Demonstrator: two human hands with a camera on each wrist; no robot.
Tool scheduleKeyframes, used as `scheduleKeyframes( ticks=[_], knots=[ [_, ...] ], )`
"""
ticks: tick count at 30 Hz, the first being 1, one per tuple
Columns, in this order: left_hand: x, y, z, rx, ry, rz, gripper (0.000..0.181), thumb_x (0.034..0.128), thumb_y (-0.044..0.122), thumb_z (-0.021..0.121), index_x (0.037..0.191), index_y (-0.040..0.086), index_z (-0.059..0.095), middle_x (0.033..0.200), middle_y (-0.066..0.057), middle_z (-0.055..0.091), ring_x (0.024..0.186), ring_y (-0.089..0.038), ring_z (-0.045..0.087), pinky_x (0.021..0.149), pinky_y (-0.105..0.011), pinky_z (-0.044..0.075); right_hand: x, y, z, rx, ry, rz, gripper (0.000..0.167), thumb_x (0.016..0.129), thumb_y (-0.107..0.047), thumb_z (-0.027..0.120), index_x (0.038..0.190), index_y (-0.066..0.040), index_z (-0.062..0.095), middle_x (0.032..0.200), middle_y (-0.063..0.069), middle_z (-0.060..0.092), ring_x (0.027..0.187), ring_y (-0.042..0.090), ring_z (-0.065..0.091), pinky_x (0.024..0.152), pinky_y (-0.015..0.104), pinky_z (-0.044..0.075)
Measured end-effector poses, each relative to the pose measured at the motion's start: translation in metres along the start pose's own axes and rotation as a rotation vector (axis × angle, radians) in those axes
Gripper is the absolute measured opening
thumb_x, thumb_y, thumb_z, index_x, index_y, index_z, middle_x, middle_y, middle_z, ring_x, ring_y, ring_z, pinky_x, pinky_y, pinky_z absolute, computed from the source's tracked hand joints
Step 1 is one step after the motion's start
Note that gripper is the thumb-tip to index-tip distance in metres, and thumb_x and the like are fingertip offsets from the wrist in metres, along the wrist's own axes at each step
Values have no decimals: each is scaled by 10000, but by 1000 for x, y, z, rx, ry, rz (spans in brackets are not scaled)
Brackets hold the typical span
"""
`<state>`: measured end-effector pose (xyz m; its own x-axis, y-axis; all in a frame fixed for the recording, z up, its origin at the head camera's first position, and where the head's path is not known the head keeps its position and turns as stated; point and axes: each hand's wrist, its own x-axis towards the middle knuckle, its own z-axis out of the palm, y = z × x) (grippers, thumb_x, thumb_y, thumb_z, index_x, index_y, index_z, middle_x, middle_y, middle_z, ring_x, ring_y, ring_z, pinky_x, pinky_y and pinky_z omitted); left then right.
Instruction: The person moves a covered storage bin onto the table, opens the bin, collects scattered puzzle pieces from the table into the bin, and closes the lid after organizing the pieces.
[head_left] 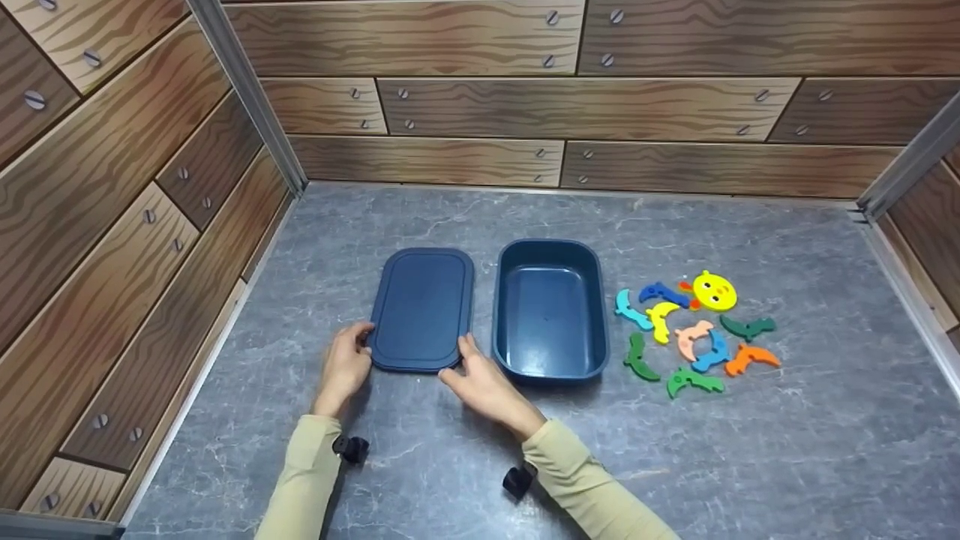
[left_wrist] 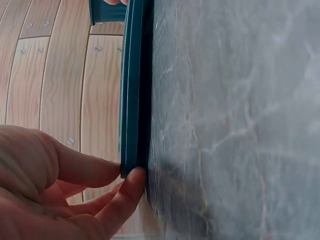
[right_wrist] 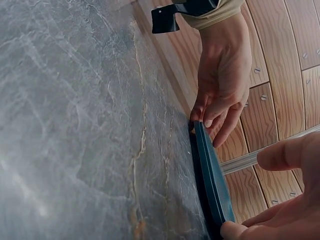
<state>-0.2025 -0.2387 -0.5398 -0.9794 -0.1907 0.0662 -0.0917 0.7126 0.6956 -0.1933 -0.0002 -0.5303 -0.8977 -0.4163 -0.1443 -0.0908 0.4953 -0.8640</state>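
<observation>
In the head view a dark blue lid (head_left: 424, 311) lies flat, left of an open, empty dark blue container (head_left: 550, 315). My left hand (head_left: 346, 367) is at the lid's near left edge. The left wrist view shows its thumb (left_wrist: 95, 170) and a fingertip pinching the lid's rim (left_wrist: 131, 100). My right hand (head_left: 487, 382) is at the near right corner, its fingers against the edge. In the right wrist view a right fingertip (right_wrist: 232, 230) touches the rim, while the thumb (right_wrist: 280, 155) stays apart from it.
Right of the container lie several curved toy pieces in green, orange, yellow, blue and pink, such as the orange piece (head_left: 750, 358). Among them is a yellow round face piece (head_left: 714, 291). Wood-patterned walls (head_left: 465, 161) border the grey marbled tabletop (head_left: 787, 450).
</observation>
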Motion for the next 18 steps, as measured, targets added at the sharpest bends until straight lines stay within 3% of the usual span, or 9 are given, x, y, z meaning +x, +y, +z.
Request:
scheduleKeyframes(
  ticks=[5, 9, 10, 12, 15, 18],
  knots=[
    [-3, 3, 1, 38, -19, 37, 393, 850, -89, 561, 1229, -33, 647, 1085, -217, 628, 942, -353, 571, 837, -494, 443, 0, 2, 0, 9, 0, -6, 773, 951, -272, 576, 1510, 106, 197, 1584, 276, 86, 1401, 310, 307, 1140, 392, 253],
    [-6, 3, 2, 42, -28, 44, 386, 867, -90, 550, 1244, -55, 627, 1172, -252, 606, 1062, -400, 561, 918, -526, 435, 0, 2, 1, 16, 1, -1, 770, 952, -272, 576, 1514, 98, 200, 1587, 266, 87, 1117, 322, 541, 1015, 406, 381],
    [-6, 3, 2, 41, -27, 44, 384, 868, -93, 549, 1242, -60, 626, 1176, -256, 602, 1077, -404, 557, 930, -527, 433, 0, 3, 1, 19, -1, -3, 771, 951, -271, 575, 1514, 98, 200, 1587, 267, 89, 978, 328, 570, 971, 418, 414],
    [-7, 3, 3, 37, -23, 42, 379, 863, -99, 551, 1233, -73, 626, 1162, -258, 601, 1070, -401, 561, 928, -519, 440, -1, 2, 1, 9, -1, -8, 769, 952, -274, 575, 1513, 99, 204, 1586, 267, 99, 929, 323, 569, 961, 417, 418],
    [-8, 3, 3, 35, -18, 37, 376, 855, -104, 556, 1224, -87, 627, 1128, -250, 600, 1023, -383, 570, 900, -503, 452, -1, 2, 1, -4, -2, -19, 765, 954, -272, 573, 1509, 107, 207, 1581, 274, 111, 1158, 322, 533, 1060, 398, 364],
    [-8, 3, 3, 38, -17, 37, 381, 855, -107, 554, 1230, -90, 624, 1142, -250, 597, 1025, -383, 575, 892, -500, 460, -2, 1, 0, -7, 3, -29, 758, 957, -267, 573, 1504, 116, 213, 1578, 282, 118, 1418, 312, 280, 1154, 388, 233]
  ],
)
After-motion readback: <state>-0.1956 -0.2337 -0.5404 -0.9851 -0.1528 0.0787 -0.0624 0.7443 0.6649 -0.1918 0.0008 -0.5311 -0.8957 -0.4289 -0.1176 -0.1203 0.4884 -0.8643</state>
